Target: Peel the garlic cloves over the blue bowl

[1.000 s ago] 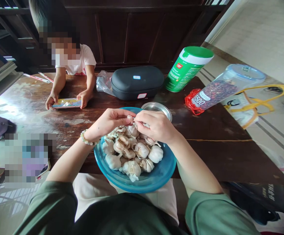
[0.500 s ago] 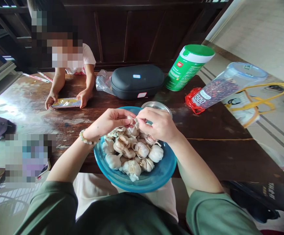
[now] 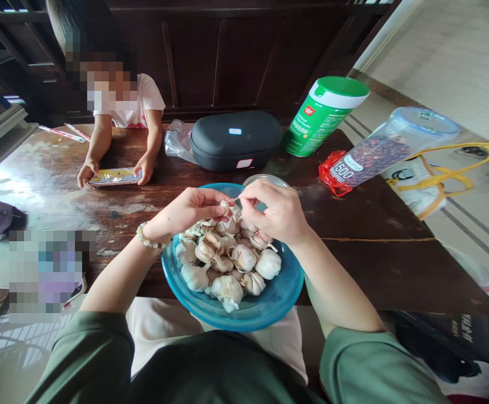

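Several garlic bulbs (image 3: 243,257) lie in a blue bowl (image 3: 236,321) at the table's front edge, partly over my lap. Above the bowl's far side, my left hand (image 3: 197,209) pinches a small garlic clove (image 3: 225,208) between thumb and fingers. Just right of it, my right hand (image 3: 273,209) has thumb and forefinger closed on a thin strip of peel that reaches toward the clove. A round metal dish (image 3: 267,178) stands behind my right hand, which hides most of it.
A black case (image 3: 236,140), a green canister (image 3: 325,116) and a clear jar (image 3: 381,148) with a red bag stand beyond the bowl. At the far left a person's hands (image 3: 144,167) hold a phone (image 3: 115,177).
My right hand has moved slightly right and up, away from my left hand, and the thin strip shows between them. The other person's head has shifted a little.
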The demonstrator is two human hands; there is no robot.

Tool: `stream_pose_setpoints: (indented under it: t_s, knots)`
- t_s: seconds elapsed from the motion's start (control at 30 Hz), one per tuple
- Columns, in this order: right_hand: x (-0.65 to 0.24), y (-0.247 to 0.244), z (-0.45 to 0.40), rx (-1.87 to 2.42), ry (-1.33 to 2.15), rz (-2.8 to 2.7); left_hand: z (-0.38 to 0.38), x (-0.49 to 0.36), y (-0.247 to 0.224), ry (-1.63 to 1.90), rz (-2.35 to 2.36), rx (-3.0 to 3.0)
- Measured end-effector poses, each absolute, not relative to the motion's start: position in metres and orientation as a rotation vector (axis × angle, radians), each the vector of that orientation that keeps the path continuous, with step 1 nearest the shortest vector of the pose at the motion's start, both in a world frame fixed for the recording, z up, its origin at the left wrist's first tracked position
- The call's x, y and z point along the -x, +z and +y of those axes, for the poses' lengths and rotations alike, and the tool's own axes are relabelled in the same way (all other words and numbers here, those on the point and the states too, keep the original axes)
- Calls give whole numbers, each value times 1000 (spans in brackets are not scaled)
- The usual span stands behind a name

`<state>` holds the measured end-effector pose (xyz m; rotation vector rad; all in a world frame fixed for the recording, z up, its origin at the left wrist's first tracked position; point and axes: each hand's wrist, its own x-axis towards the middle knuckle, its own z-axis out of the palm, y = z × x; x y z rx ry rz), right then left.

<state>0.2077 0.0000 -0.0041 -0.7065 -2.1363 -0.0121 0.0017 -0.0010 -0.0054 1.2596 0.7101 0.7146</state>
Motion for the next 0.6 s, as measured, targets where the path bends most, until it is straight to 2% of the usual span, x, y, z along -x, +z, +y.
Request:
stream_pose_setpoints:
  t_s: [0.13, 0.37, 0.6]
  knots:
    - [-211, -4, 3, 785, 117, -1960, 0, -2, -7, 719, 725, -1216]
    - [-215, -5, 16, 950, 947, -1625, 1, 0, -5, 769, 719, -1228]
    - [-215, -6, 17, 914, 1084, -1641, 6, 1, -6, 737, 753, -1071]
